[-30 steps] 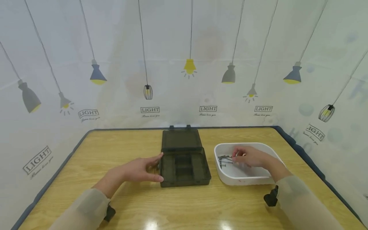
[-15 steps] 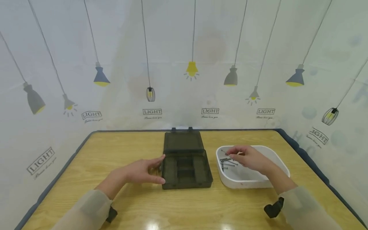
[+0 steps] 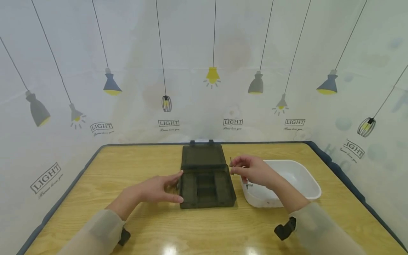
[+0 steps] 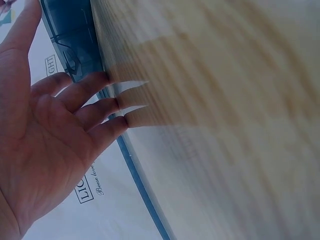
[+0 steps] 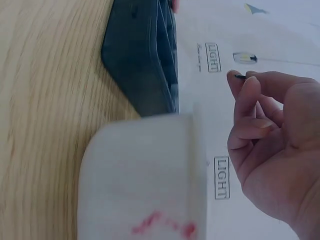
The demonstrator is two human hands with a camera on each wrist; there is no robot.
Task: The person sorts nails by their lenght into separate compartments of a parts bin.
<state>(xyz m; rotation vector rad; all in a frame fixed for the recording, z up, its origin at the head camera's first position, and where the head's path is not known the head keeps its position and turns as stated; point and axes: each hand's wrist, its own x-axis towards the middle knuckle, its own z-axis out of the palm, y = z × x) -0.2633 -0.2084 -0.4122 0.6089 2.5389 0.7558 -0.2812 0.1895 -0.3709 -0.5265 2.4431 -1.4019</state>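
A dark see-through box point(image 3: 206, 206) lies on the table, its lid point(image 3: 203, 156) folded back and dividers inside. My left hand point(image 3: 154, 191) rests at its left side, thumb and index finger touching it near the front and back corners. In the left wrist view the other fingers point(image 4: 102, 105) reach down to the tabletop. My right hand point(image 3: 255, 170) is raised between the box and a white tray, pinching a thin metal nail or screw point(image 3: 231, 162) upright between thumb and fingertips. In the right wrist view its dark tip point(image 5: 240, 77) shows.
The white tray point(image 3: 313, 186) stands right of the box, with a few metal pieces point(image 3: 248, 185) at its left end, partly hidden by my right hand. Behind the wooden table point(image 3: 143, 156) hangs a backdrop point(image 3: 191, 49) printed with lamps.
My right hand has lifted the thin nail or screw from the tray and moved left over the tray's rim to the box's right edge. The left hand has stayed at the box.
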